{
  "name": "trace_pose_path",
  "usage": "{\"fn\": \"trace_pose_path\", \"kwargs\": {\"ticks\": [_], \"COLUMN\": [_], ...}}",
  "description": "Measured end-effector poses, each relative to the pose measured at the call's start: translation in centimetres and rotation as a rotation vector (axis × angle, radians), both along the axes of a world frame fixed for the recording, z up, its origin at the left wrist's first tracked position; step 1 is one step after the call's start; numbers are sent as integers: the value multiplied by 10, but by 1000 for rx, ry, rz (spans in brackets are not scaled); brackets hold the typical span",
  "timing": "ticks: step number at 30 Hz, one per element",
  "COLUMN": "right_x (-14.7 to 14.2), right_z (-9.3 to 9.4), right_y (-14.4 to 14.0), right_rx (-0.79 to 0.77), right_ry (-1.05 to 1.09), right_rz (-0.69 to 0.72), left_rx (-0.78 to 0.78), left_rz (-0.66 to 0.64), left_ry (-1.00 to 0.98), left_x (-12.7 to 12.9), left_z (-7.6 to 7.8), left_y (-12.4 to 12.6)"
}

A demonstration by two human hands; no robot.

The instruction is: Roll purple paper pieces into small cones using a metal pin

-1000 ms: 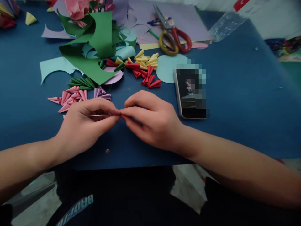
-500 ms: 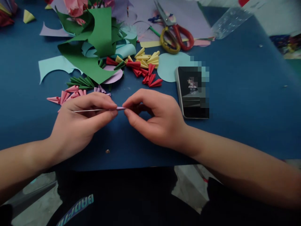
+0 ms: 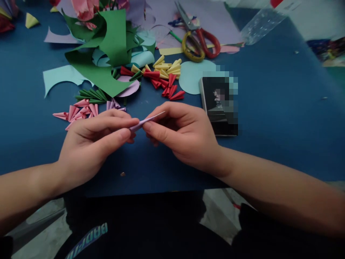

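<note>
A thin purple paper cone slants between my hands, its narrow pale end pointing up and to the right. My left hand pinches the cone's lower left end between thumb and fingers. Thumb and forefinger of my right hand close on it nearer the narrow end. Just beyond my left hand lie several pink paper cones and a few purple paper cones. Green paper cones, red paper cones and yellow paper cones lie in groups farther back.
A phone lies just beyond my right hand, partly pixelated. Scissors with red and yellow handles rest on purple paper. Green paper offcuts and a light blue offcut spread over the blue table.
The purple paper has turned in my fingers: its thin pale end, which pointed left across my left palm, now points up and right over my right hand. Both hands have stayed nearly in place.
</note>
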State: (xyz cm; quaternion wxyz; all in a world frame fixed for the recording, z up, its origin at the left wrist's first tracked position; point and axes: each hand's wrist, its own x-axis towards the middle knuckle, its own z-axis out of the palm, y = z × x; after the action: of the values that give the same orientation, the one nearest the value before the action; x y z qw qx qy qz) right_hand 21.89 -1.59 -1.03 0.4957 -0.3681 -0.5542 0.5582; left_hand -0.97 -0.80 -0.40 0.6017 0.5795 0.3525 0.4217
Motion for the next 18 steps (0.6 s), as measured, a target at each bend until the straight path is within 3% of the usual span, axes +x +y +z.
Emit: {"fn": "trace_pose_path", "kwargs": {"ticks": [12, 18], "right_x": [2, 4], "right_z": [4, 2], "right_y": [0, 1], "right_rx": [6, 49], "right_ry": [-183, -309], "right_rz": [-64, -55], "left_rx": [232, 207], "left_rz": [-80, -64], "left_ry": [243, 317], "left_x": [-3, 5], "left_z": [10, 16], "left_y": [4, 2]}}
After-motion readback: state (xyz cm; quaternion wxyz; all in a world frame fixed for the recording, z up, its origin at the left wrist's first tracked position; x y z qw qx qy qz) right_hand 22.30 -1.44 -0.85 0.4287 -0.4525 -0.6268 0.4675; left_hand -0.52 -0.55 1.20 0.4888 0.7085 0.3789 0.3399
